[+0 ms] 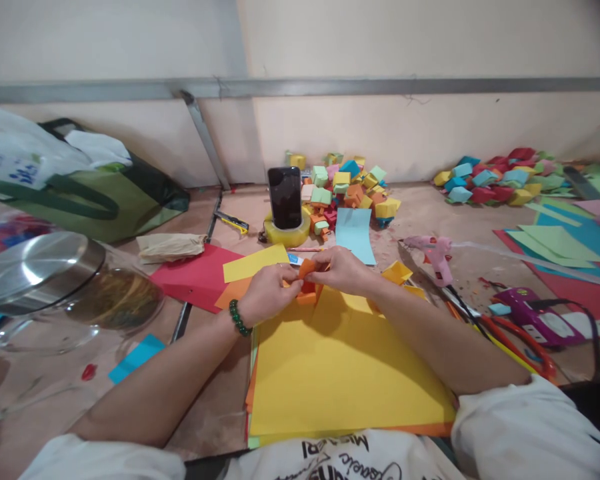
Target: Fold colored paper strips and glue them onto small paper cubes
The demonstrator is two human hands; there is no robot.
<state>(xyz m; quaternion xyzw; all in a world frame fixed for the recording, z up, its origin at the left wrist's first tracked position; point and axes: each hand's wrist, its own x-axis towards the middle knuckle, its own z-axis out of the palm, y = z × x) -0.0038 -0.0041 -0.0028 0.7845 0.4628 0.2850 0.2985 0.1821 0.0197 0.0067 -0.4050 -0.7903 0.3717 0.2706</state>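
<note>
Both hands work on a small orange folded paper box (308, 297) at the far edge of a stack of yellow paper sheets (350, 373). My left hand (270, 291), below a green bead bracelet (239, 318), grips the box's left side with its fingers closed. From the right, my right hand (344, 270) pinches a raised orange flap (307, 268) between thumb and fingers. The box's inside looks partly visible, and my fingers hide some of its sides. A folded yellow paper piece (397, 273) lies to the right, beside my right forearm.
Behind my hands, a phone (285, 199) leans upright on a tape roll (293, 232), beside a pile of colourful paper boxes (350, 190). A pink glue gun (433, 257) and purple device (535, 317) lie right. A glass jar (120, 293) and green bag (145, 207) occupy the left.
</note>
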